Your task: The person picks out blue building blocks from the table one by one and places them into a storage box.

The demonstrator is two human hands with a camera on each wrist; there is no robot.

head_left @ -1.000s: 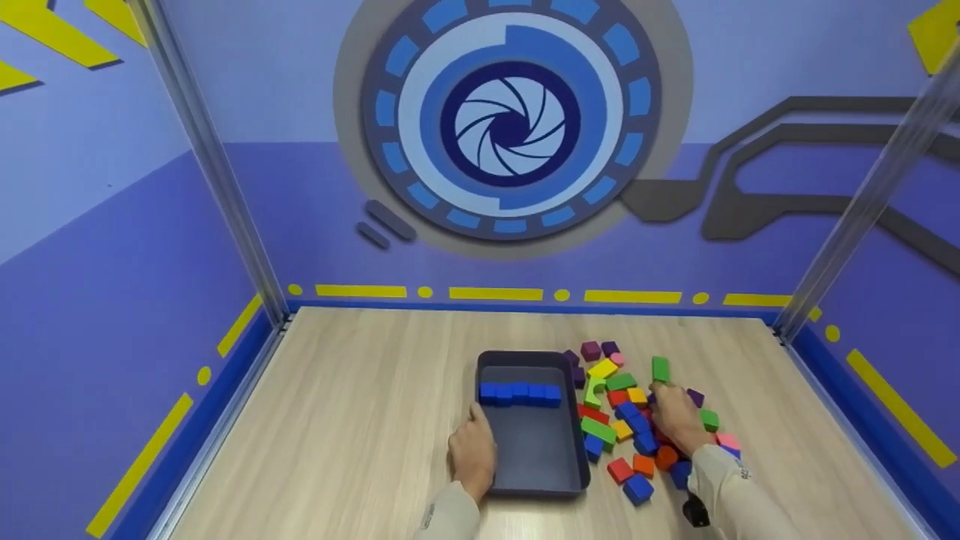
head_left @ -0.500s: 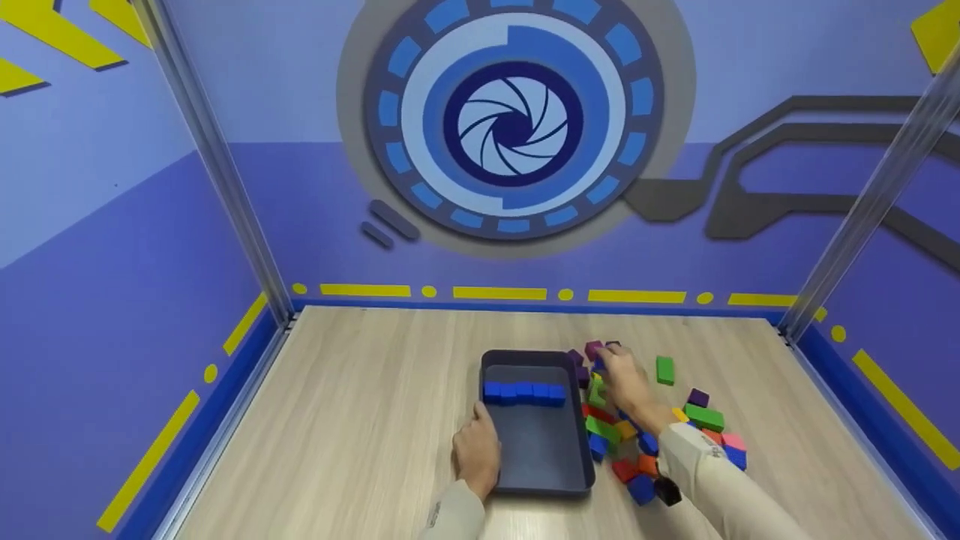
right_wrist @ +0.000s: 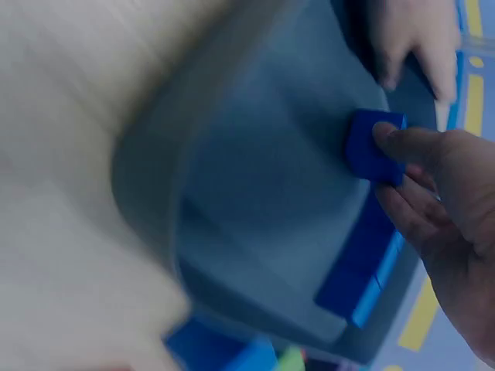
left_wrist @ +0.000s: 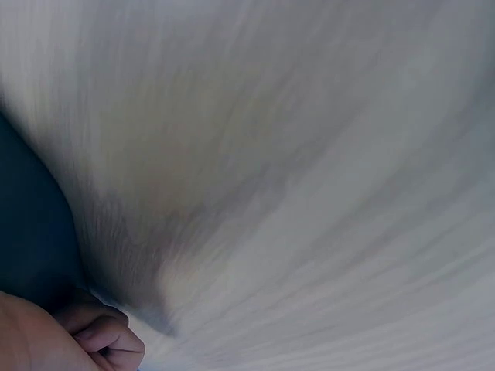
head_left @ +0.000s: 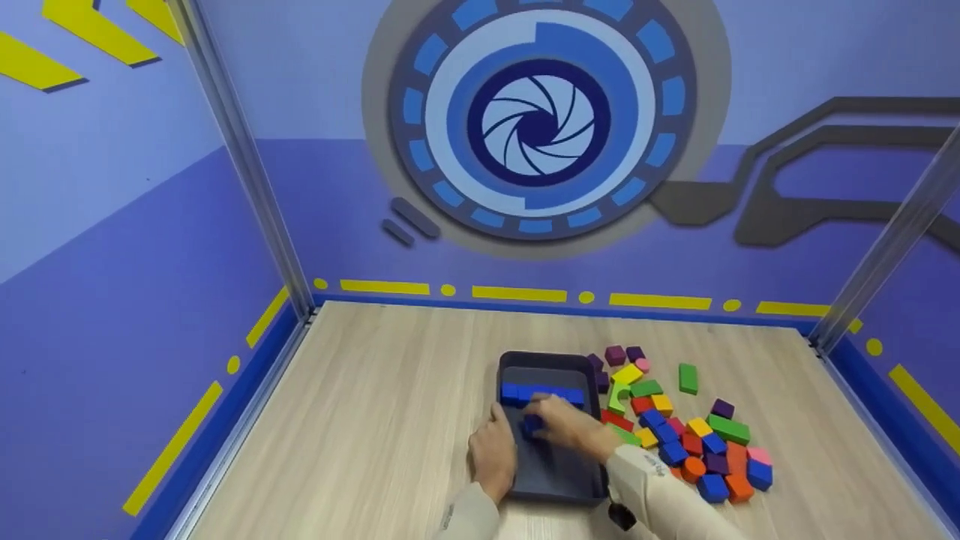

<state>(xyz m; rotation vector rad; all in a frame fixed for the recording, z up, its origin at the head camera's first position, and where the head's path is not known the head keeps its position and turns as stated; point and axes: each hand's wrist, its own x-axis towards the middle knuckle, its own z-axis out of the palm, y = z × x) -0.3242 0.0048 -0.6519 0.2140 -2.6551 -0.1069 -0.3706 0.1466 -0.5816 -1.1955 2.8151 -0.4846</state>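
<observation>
A dark grey rectangular tray [head_left: 504, 367] lies on the wooden table. My left hand [head_left: 493, 454] holds its left side, thumb over the rim; in the left wrist view, curled fingers [left_wrist: 112, 340] show against the tray's outer wall. Between the thumb and fingers of my right hand [head_left: 559, 420], over the inside of the tray, is a blue cube [right_wrist: 375, 145]. A row of blue cubes [right_wrist: 360, 263] runs across the tray's far part, just beyond the pinched cube.
Right of the tray, many wooden blocks lie scattered, including a green block [head_left: 688, 379], a yellow block [head_left: 628, 373], an orange cylinder [head_left: 694, 469] and a blue cube [head_left: 713, 488]. Printed panels with metal corner posts [head_left: 251, 161] wall in the table.
My right hand has gone from the scattered blocks to their far left side, then into the tray with a blue cube. My left hand keeps its hold on the tray.
</observation>
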